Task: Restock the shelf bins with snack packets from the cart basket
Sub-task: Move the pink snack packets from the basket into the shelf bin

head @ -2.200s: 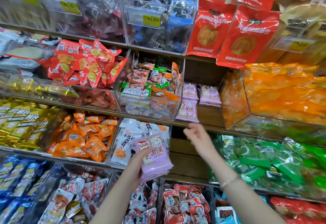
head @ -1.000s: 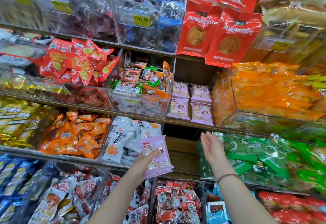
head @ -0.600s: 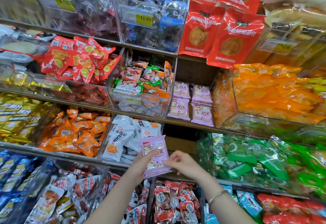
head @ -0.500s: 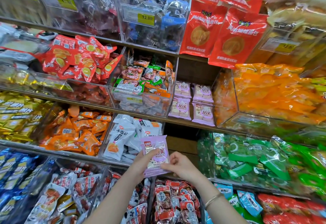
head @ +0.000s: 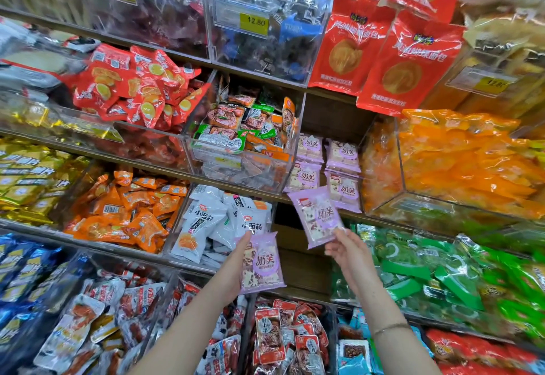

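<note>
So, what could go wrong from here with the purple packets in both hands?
The right hand pinches only the lower edge of one purple plastic snack packet, so it may slip into the bins below. The purple packets stacked on the wooden shelf have no bin; a careless push may knock them off.

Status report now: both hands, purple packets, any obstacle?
Left hand holds purple stack. Right hand pinches single purple packet, just below shelved purple packets. Nothing seen between them.
</note>
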The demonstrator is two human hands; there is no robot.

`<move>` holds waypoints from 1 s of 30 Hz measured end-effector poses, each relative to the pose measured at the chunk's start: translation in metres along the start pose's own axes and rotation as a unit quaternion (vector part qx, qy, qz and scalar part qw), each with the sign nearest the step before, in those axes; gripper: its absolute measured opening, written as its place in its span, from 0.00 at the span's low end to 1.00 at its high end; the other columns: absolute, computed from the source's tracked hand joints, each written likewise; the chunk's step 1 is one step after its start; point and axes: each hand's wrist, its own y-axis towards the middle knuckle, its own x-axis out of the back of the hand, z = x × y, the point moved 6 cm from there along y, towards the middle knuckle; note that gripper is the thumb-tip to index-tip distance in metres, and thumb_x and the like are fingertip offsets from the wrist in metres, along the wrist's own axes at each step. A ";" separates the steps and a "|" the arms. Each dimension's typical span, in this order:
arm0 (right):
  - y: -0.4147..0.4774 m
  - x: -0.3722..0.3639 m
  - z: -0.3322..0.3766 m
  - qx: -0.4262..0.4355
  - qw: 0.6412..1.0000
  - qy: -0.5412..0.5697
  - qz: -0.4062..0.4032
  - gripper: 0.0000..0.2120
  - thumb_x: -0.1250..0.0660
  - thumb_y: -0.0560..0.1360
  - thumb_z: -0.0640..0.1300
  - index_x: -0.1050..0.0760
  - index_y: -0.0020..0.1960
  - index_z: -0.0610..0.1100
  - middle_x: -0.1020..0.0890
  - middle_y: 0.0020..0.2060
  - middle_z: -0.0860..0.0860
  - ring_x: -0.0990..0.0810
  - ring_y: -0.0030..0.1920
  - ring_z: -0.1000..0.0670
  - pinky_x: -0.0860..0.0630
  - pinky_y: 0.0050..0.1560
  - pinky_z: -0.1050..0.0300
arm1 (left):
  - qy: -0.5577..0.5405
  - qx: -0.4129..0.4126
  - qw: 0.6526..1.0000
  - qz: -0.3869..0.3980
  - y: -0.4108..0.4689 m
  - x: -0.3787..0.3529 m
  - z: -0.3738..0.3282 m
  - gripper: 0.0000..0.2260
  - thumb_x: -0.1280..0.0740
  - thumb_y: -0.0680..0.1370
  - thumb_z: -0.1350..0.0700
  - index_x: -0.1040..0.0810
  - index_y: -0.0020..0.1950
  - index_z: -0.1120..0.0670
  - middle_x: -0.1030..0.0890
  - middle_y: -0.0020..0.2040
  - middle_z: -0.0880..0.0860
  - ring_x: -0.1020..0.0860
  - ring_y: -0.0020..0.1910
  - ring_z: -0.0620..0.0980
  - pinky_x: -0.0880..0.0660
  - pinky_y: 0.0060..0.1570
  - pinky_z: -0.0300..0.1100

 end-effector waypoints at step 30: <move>0.075 -0.066 0.049 0.152 0.952 -0.267 -0.024 0.13 0.39 0.78 0.41 0.30 0.63 0.46 0.25 0.41 0.54 0.25 0.32 0.57 0.28 0.29 0.67 | 0.019 0.026 0.999 -0.043 -0.007 -0.006 -0.005 0.12 0.40 0.81 0.54 0.25 0.62 0.57 0.17 0.51 0.57 0.19 0.48 0.53 0.22 0.46 0.45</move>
